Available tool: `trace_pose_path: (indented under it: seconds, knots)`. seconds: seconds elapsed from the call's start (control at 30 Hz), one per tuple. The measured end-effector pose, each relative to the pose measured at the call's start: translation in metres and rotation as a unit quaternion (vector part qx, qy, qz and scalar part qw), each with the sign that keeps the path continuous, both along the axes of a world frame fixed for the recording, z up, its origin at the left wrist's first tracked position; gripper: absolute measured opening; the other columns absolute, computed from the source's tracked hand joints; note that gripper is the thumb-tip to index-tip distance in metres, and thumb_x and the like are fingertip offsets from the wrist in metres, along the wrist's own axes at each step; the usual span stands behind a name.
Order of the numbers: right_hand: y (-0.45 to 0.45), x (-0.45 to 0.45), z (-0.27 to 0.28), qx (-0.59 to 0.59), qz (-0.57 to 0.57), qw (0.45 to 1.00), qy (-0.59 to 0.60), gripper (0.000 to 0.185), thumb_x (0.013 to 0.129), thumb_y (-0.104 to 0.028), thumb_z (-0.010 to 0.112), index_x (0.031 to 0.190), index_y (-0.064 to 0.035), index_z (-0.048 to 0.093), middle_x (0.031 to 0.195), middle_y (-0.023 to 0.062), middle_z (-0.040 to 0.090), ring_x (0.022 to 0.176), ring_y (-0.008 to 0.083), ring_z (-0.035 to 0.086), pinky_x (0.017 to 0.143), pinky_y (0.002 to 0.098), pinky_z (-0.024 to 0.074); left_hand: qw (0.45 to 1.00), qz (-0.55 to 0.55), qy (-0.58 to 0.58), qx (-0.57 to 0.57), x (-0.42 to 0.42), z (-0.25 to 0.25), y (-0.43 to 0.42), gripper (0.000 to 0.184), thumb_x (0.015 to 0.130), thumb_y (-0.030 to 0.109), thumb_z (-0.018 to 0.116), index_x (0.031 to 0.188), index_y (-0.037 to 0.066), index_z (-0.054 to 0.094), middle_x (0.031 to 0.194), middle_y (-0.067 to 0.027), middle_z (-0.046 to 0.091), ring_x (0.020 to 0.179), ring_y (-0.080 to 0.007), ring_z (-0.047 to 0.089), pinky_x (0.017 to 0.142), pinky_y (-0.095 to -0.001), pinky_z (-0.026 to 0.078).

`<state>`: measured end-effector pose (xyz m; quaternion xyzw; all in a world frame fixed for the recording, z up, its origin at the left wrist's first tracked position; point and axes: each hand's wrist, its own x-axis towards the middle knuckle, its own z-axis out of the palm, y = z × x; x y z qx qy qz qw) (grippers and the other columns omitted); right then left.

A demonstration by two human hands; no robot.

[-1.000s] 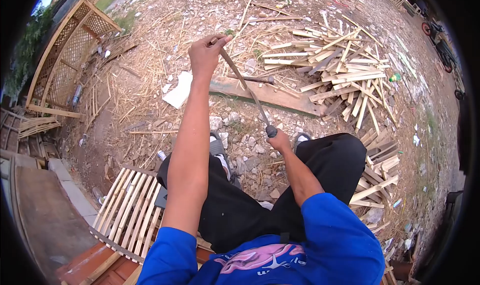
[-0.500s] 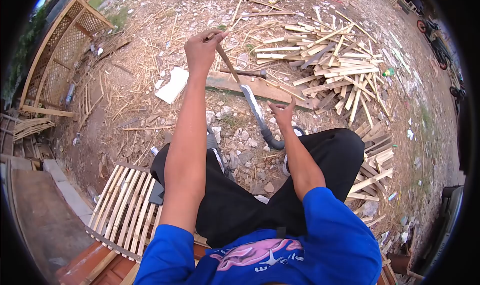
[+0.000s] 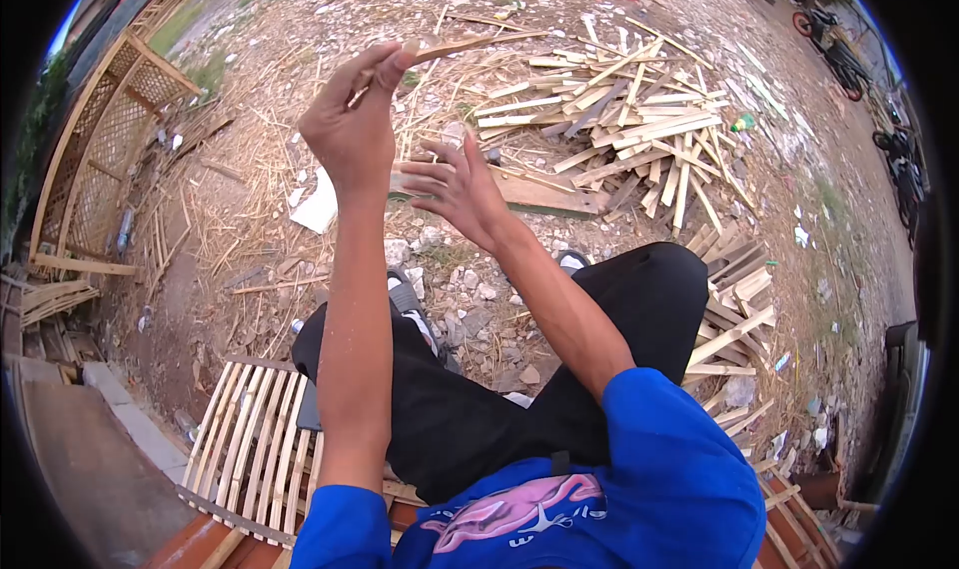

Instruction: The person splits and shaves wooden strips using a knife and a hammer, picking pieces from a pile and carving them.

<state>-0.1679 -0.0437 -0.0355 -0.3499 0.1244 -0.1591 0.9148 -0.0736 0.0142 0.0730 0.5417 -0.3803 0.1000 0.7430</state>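
A thin wooden strip [image 3: 479, 43], brown and slightly bowed, juts out over open ground from my left hand [image 3: 355, 119], pinched between thumb and fingers near one end. My right hand [image 3: 463, 189] is raised below it, released, its fingers spread and apart from the strip. Behind that hand, a long, rough-faced plank [image 3: 549, 193] lies flat on the ground [image 3: 479, 314], a dusty outdoor yard of pale, broken stones, dry straw-like slivers and scattered litter. Just beyond the plank, sawn wood pieces [image 3: 644, 119], straight-edged and mostly pale yellow with a few weathered grey, lie crisscrossed in a loose heap; more lie beside my right knee. A crumpled white sheet [image 3: 318, 204] rests near the plank's left end, and a green plastic bottle [image 3: 742, 123] lies at the heap's far edge. At my left side sits a slatted wooden panel [image 3: 250, 434], its pale, narrow bars set in parallel, near a row of grey blocks [image 3: 130, 419]. A curved, wood-framed lattice [image 3: 110, 154] stands at the yard's left edge. Motorcycles [image 3: 837, 54] are parked along the far right, partly lost in the lens's dark border.
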Motion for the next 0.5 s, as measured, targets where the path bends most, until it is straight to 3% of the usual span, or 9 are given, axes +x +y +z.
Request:
trace_pose_path:
  seconds: [0.03, 0.07, 0.13, 0.2, 0.23, 0.33, 0.5]
  knots:
    - [0.002, -0.001, 0.034, 0.068, -0.039, 0.994, -0.071, 0.075, 0.096, -0.066, 0.035, 0.135, -0.0018, 0.04, 0.105, 0.0135, 0.063, 0.095, 0.0209, 0.061, 0.088, 0.0348, 0.0484, 0.997, -0.003, -0.076, 0.007, -0.012, -0.004, 0.002, 0.02, 0.082, 0.01, 0.077, 0.101, 0.005, 0.074, 0.094, -0.009, 0.071, 0.082, -0.0127, 0.066, 0.063, -0.0224, 0.052]
    - [-0.004, -0.006, 0.055, 0.063, -0.058, 0.991, -0.098, 0.067, 0.098, -0.059, 0.038, 0.133, -0.0015, 0.041, 0.103, 0.0131, 0.063, 0.093, 0.0203, 0.061, 0.085, 0.0336, 0.0495, 0.989, -0.004, -0.151, 0.012, -0.024, -0.006, 0.003, 0.021, 0.083, 0.006, 0.075, 0.103, 0.003, 0.072, 0.101, -0.0125, 0.072, 0.089, -0.0159, 0.069, 0.068, -0.0241, 0.057]
    - [-0.019, -0.013, 0.079, 0.054, -0.09, 0.983, -0.149, 0.051, 0.101, -0.045, 0.045, 0.127, -0.0011, 0.043, 0.099, 0.0123, 0.062, 0.088, 0.019, 0.062, 0.078, 0.0313, 0.0516, 0.959, -0.018, -0.278, 0.054, -0.043, -0.01, 0.005, 0.028, 0.081, 0.014, 0.076, 0.107, 0.004, 0.071, 0.111, -0.0122, 0.068, 0.102, -0.0226, 0.065, 0.081, -0.0314, 0.055]
    - [-0.035, -0.019, 0.083, -0.04, -0.156, 0.98, -0.119, 0.04, 0.1, -0.031, 0.046, 0.123, 0.0022, 0.046, 0.097, 0.0124, 0.063, 0.082, 0.0192, 0.064, 0.073, 0.0293, 0.0547, 0.909, -0.023, -0.405, 0.092, -0.057, -0.012, 0.01, 0.036, 0.079, 0.023, 0.077, 0.11, 0.005, 0.071, 0.121, -0.0119, 0.065, 0.114, -0.0294, 0.061, 0.093, -0.0387, 0.052]
    - [-0.04, -0.024, 0.087, -0.088, -0.189, 0.972, -0.105, 0.035, 0.1, -0.024, 0.047, 0.121, 0.0039, 0.048, 0.096, 0.0124, 0.063, 0.078, 0.0193, 0.065, 0.07, 0.0283, 0.0563, 0.907, -0.069, -0.392, 0.136, -0.062, -0.014, 0.013, 0.052, 0.079, 0.041, 0.073, 0.117, 0.006, 0.067, 0.128, -0.0123, 0.061, 0.127, -0.0351, 0.05, 0.104, -0.0444, 0.042]
    - [-0.05, -0.045, 0.109, -0.105, -0.263, 0.959, -0.025, 0.021, 0.096, -0.007, 0.05, 0.115, 0.0031, 0.048, 0.096, 0.0129, 0.063, 0.073, 0.0185, 0.064, 0.063, 0.0279, 0.056, 0.881, -0.058, -0.433, 0.181, -0.069, -0.001, 0.029, 0.059, 0.071, 0.045, 0.078, 0.12, 0.013, 0.067, 0.134, -0.0095, 0.056, 0.126, -0.0316, 0.049, 0.103, -0.0437, 0.044]
    - [-0.084, -0.061, 0.114, -0.15, -0.383, 0.911, 0.024, 0.03, 0.098, -0.003, 0.045, 0.128, 0.0002, 0.038, 0.096, 0.0128, 0.062, 0.065, 0.0137, 0.059, 0.054, 0.0253, 0.0542, 0.912, -0.061, -0.368, 0.168, -0.043, 0.01, 0.051, 0.044, 0.084, 0.043, 0.069, 0.114, 0.01, 0.069, 0.134, -0.0145, 0.053, 0.119, -0.0319, 0.055, 0.096, -0.0428, 0.048]
